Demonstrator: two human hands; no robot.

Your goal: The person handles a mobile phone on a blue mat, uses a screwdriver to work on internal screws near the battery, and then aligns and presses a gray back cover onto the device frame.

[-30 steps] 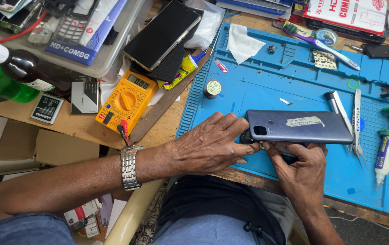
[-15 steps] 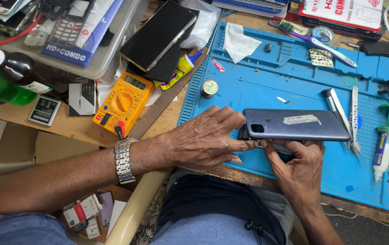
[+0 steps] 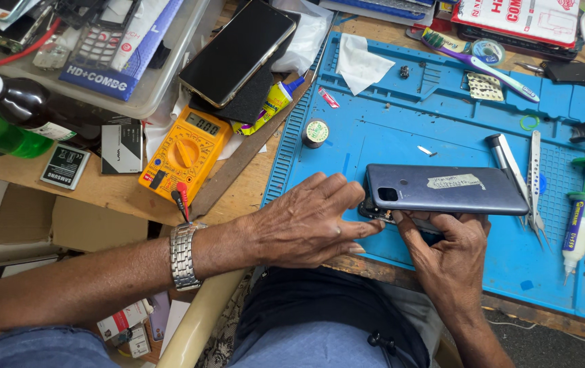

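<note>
Both hands grip the phone.
Left hand (image 3: 306, 221) and right hand (image 3: 446, 238) pinch the grey phone (image 3: 442, 191) on the mat (image 3: 388, 136); its back is still on.

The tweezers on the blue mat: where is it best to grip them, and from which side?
Probably pinch the tweezers across their wide middle, coming from above. They lie flat on the mat, lengthwise away from the person, close beside the phone, so the right side has a little more room.

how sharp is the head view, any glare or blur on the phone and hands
Head view: even daylight with soft shadows; the grey phone is sharp with only a faint sheen on its back; left hand and right hand show no motion blur; the black-screened phone up top shows only a dull reflection; edges bow slightly from the wide lens.
</note>
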